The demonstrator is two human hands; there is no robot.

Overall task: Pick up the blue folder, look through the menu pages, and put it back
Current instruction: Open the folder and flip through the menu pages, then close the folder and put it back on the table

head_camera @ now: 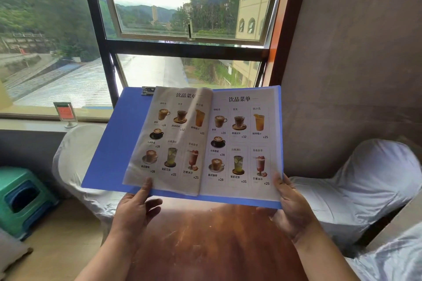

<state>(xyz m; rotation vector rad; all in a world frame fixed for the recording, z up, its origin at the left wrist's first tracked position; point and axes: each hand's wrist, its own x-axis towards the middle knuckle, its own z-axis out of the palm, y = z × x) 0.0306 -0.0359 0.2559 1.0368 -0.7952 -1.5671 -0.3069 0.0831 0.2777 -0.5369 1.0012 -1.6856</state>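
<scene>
Both grips are closed on the blue folder (pixel 114 143), which is held open and raised above the reddish wooden table (pixel 205 235), tilted toward the camera in front of the window (pixel 182 29). By the left hand (pixel 134 210) the lower edge of the loose left menu page (pixel 169 139) is pinched, the thumb laid on top of the paper and the fingers curled underneath; that page is lifted clear of the blue cover and bowed at the spine. By the right hand (pixel 290 205) the lower right corner of the folder is clamped, the thumb pressed on the right menu page (pixel 242 141) and the fingers hidden below. The step in hand is judged to be the looking-through: two drink pages are spread and neither cover is closed. The next move probably calls for the pinched page to be turned across while the right grip is kept firm as the support; then the covers must be brought together and the folder set down on the table. A metal clip (pixel 148 91) is seen at the top edge.
</scene>
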